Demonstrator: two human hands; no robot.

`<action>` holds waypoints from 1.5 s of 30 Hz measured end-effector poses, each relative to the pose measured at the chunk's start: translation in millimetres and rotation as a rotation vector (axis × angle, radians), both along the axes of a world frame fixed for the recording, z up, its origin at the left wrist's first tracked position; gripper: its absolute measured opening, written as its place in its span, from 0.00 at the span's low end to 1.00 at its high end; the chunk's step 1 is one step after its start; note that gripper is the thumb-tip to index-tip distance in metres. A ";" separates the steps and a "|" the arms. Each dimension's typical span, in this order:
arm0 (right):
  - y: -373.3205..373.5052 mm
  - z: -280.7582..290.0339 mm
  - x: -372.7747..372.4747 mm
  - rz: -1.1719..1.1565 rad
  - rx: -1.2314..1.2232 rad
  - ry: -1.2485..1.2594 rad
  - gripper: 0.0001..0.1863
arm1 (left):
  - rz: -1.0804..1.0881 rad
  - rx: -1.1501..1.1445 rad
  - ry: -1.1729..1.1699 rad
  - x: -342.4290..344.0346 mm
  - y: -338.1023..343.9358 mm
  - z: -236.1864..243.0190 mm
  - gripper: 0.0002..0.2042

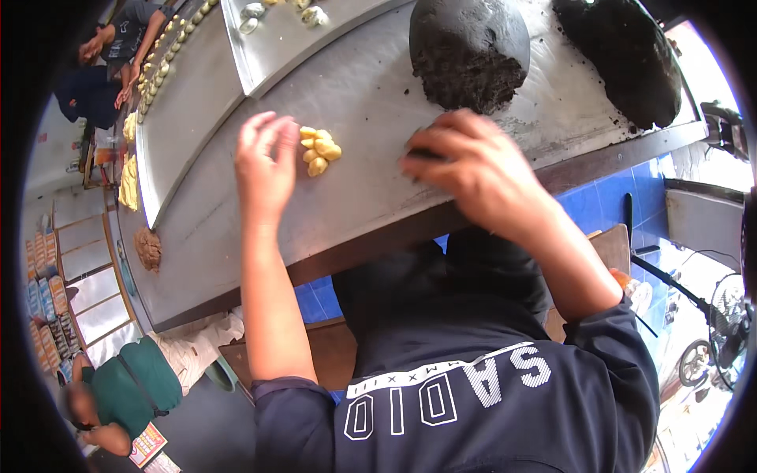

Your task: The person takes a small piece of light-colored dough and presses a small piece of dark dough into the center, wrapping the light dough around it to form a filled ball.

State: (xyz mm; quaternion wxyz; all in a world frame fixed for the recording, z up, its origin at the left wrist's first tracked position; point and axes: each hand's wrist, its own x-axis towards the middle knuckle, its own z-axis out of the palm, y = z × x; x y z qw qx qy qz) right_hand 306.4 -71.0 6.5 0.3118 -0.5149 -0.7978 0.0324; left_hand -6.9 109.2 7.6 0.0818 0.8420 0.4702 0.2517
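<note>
My right hand [473, 169], blurred by motion, has its fingers closed round a small dark piece of black dough [428, 154] just above the metal table. Beyond it a big rounded mound of black dough [465, 47] rests on the tabletop, its near side torn and crumbly. My left hand [266, 154] is raised with loosely bent fingers and the thumb apart; no object shows in it. Right beside its thumb lies a small cluster of pale yellow lumps [322, 148].
A second, longer black dough mass [623, 59] lies at the far right. Metal trays [193, 102] with rows of small lumps stand at the far left. A brown lump [147, 249] sits near the left end. Other people [146, 374] are at the left.
</note>
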 end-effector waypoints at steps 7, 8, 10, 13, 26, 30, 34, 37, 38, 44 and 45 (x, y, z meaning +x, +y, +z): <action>-14.1 0.0 32.9 -0.115 0.024 0.059 0.16 | -0.036 -0.294 -0.355 15.3 -18.4 10.3 0.10; -14.9 0.9 34.0 -0.116 0.026 0.058 0.16 | -0.038 -0.293 -0.355 9.9 -24.3 13.9 0.10; -18.2 2.6 32.3 -0.230 0.022 0.082 0.16 | 0.068 -0.270 -0.035 -8.8 -32.1 21.4 0.11; -18.6 2.2 27.7 -0.288 0.034 0.043 0.17 | -0.030 0.043 0.102 -5.6 -34.4 8.1 0.15; -23.3 7.0 32.4 -0.407 0.125 0.110 0.23 | -0.166 -0.171 -0.333 39.3 -90.8 20.8 0.11; -14.7 2.8 25.8 -0.437 0.219 -0.085 0.28 | -0.138 -0.430 -0.720 32.1 -109.7 -1.9 0.12; -20.7 15.2 17.6 -0.465 0.157 -0.029 0.32 | -0.208 -0.605 -0.838 22.5 -110.4 -9.5 0.14; -20.7 14.2 28.3 -0.496 0.147 -0.022 0.25 | -0.214 -0.585 -0.834 24.8 -108.4 -10.5 0.14; -20.2 14.6 32.3 -0.472 0.188 -0.029 0.22 | -0.214 -0.581 -0.844 25.8 -109.1 -10.6 0.14; -22.1 32.6 3.6 -0.527 0.004 0.045 0.18 | -0.210 -0.795 -0.957 13.8 -104.9 -10.5 0.12; -19.5 32.5 -0.4 -0.411 0.062 0.063 0.19 | -0.221 -0.815 -0.940 14.9 -104.8 -9.3 0.14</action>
